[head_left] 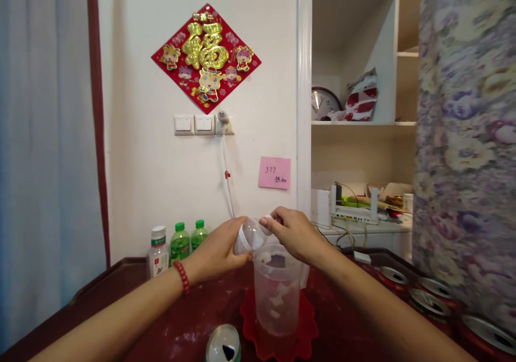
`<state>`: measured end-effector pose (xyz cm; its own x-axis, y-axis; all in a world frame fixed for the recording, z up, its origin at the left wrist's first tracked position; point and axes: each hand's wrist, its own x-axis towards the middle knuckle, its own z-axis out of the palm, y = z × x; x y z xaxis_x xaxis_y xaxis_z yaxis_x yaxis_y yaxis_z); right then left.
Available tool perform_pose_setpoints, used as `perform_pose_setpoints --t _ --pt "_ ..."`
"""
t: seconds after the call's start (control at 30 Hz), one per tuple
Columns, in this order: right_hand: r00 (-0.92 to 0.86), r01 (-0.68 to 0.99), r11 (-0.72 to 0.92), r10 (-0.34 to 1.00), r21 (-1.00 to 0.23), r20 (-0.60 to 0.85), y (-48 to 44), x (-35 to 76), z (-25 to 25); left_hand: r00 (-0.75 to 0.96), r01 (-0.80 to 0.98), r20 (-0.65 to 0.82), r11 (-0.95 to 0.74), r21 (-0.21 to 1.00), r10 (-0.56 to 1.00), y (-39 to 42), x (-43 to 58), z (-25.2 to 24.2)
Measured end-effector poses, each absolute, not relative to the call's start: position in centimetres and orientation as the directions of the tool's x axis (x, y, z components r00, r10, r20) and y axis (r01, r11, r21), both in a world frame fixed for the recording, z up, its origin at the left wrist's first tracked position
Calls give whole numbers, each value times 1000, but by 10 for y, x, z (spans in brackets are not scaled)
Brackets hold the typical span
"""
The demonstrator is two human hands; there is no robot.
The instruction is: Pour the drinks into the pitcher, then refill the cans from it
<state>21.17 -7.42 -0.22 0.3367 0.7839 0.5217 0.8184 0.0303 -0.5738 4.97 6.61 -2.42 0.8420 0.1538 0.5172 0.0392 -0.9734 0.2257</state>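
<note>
Cup (253,236): clear, tilted, held in the air just above the jug's mouth.
Left hand (217,249): wrapped around the cup's side.
Right hand (292,234): thumb and fingers bent at the cup's end; whether they grip it or a small piece cannot be told.
Jug (277,297): upright on a red dish (250,327), set in from the tabletop's (169,319) back edge.
Step (judged): working the cup over the jug.
Technique: keep the cup within the jug's rim, so anything loose drops inside. Grip lightly; the wall probably flexes.
Clearance: keep the left forearm off the lone can (223,343); more cans (429,303) stand along the tabletop's right edge.
</note>
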Motion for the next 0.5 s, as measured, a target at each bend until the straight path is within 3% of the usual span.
perform_pose_setpoints --t 0.17,0.3,0.4,0.5 --pt "271 826 97 795 -555 542 -74 217 -9 851 92 502 -985 145 153 76 51 -23" --pt "111 856 254 760 -450 640 -68 232 -19 874 111 455 -982 155 171 81 52 -20" --pt "41 809 359 756 -466 653 -63 242 -23 879 112 446 -983 148 168 84 53 -19" --pt "225 800 201 772 -565 594 -60 243 -23 879 113 451 -987 116 153 85 54 -18"
